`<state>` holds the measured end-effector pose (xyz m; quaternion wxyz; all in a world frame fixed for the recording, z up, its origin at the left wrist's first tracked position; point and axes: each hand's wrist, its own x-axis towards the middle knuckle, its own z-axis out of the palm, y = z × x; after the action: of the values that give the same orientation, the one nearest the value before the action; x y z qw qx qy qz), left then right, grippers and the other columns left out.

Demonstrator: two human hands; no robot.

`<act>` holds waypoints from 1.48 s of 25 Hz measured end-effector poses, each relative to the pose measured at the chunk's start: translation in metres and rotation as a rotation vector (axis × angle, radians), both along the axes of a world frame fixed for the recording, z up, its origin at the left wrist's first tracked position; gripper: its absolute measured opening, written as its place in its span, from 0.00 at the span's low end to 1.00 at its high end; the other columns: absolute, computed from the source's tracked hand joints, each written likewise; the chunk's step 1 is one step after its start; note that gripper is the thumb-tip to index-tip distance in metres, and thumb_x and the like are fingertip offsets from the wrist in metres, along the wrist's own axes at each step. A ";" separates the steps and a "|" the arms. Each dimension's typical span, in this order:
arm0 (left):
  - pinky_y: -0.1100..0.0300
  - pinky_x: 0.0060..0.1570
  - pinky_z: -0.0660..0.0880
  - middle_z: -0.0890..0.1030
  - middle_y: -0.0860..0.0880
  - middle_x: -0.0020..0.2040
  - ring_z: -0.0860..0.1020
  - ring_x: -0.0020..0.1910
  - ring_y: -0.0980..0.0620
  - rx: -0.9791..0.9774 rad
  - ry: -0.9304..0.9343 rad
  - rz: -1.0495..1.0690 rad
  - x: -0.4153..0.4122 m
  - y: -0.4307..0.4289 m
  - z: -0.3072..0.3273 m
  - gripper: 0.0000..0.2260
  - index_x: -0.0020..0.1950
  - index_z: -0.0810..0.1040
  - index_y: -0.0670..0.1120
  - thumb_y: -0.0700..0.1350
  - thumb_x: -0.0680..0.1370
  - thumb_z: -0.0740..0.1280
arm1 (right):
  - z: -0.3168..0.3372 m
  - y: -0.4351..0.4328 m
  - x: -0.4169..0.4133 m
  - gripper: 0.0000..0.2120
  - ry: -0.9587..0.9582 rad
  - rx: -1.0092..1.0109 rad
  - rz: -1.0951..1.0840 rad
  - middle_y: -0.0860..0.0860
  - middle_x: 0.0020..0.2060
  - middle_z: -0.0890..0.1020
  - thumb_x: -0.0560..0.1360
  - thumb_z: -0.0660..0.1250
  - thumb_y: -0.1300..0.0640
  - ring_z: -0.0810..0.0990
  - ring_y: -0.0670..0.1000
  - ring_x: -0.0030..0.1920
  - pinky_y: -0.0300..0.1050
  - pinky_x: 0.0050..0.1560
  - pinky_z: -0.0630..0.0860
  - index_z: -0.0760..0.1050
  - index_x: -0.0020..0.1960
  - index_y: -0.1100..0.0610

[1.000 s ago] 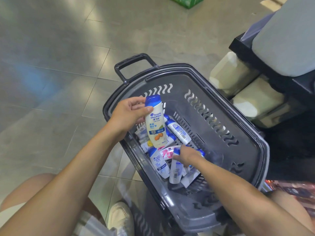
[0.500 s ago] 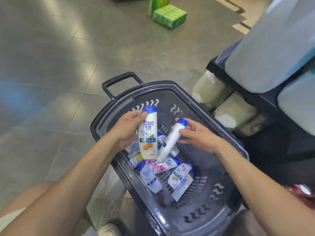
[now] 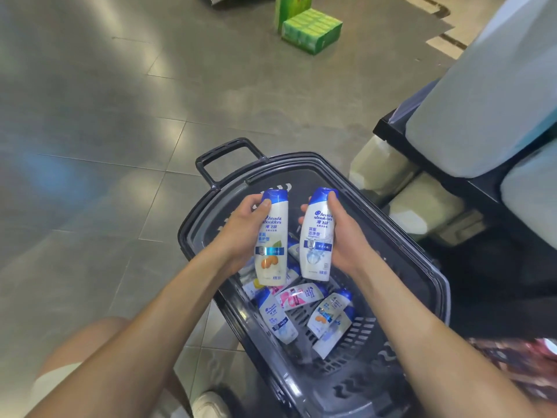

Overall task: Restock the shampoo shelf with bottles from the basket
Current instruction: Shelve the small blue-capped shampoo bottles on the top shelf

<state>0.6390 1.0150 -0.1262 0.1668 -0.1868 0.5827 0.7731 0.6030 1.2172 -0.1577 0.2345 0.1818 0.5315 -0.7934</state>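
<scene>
Head view, right bottle [image 3: 316, 236] now upright, raised beside left bottle [image 3: 272, 244]

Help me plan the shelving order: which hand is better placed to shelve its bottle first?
Probably the right hand: it grips the white, blue-capped plastic bottle with the water label, nearer the black shelving at right. The left hand, with the white almond-label bottle, is farther.

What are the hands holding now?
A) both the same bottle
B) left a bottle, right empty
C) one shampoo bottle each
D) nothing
C: the left hand grips the orange-label shampoo bottle and the right hand grips the blue-label shampoo bottle, both upright over the basket.
</scene>
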 end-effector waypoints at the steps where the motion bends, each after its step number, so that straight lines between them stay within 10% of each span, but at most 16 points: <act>1: 0.40 0.58 0.80 0.83 0.39 0.56 0.83 0.51 0.43 0.007 0.001 0.010 0.002 0.000 0.013 0.11 0.68 0.73 0.47 0.49 0.88 0.60 | 0.015 -0.002 0.002 0.27 -0.011 0.001 0.009 0.56 0.53 0.86 0.78 0.66 0.36 0.84 0.54 0.49 0.51 0.50 0.82 0.82 0.61 0.59; 7: 0.48 0.49 0.81 0.83 0.42 0.52 0.82 0.46 0.47 -0.006 0.048 0.051 0.017 0.000 0.143 0.07 0.64 0.75 0.47 0.45 0.88 0.60 | 0.158 -0.010 0.014 0.23 -0.004 -0.030 0.049 0.55 0.46 0.87 0.72 0.67 0.37 0.87 0.53 0.42 0.50 0.44 0.84 0.88 0.47 0.55; 13: 0.57 0.35 0.81 0.85 0.45 0.47 0.84 0.39 0.51 -0.023 0.050 0.046 0.023 0.004 0.333 0.09 0.65 0.74 0.47 0.47 0.87 0.61 | 0.361 -0.004 0.024 0.31 0.052 0.016 0.042 0.66 0.53 0.84 0.71 0.70 0.36 0.87 0.58 0.50 0.51 0.43 0.84 0.76 0.63 0.59; 20: 0.53 0.42 0.82 0.87 0.45 0.50 0.86 0.44 0.49 -0.043 0.160 -0.050 0.025 0.013 0.533 0.09 0.64 0.76 0.48 0.49 0.87 0.62 | 0.560 0.001 0.041 0.22 0.178 0.060 -0.053 0.58 0.47 0.87 0.74 0.72 0.40 0.87 0.58 0.51 0.53 0.45 0.83 0.77 0.58 0.55; 26: 0.53 0.41 0.83 0.88 0.47 0.50 0.87 0.46 0.49 -0.051 0.257 -0.269 0.014 0.026 0.628 0.09 0.62 0.78 0.51 0.51 0.88 0.60 | 0.655 0.017 0.071 0.14 0.257 0.055 -0.210 0.58 0.42 0.86 0.69 0.70 0.58 0.87 0.57 0.45 0.53 0.44 0.82 0.76 0.54 0.55; 37: 0.52 0.43 0.81 0.85 0.47 0.47 0.83 0.45 0.49 0.021 0.538 -0.670 0.046 0.156 0.730 0.10 0.55 0.81 0.52 0.51 0.87 0.60 | 0.782 0.133 0.197 0.14 0.490 0.233 -0.559 0.60 0.44 0.84 0.71 0.68 0.58 0.86 0.55 0.42 0.45 0.38 0.81 0.76 0.56 0.58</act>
<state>0.6854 1.1714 0.6036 0.2525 0.2228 0.6260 0.7034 0.8003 1.3504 0.6239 -0.1469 0.1501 0.5881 -0.7811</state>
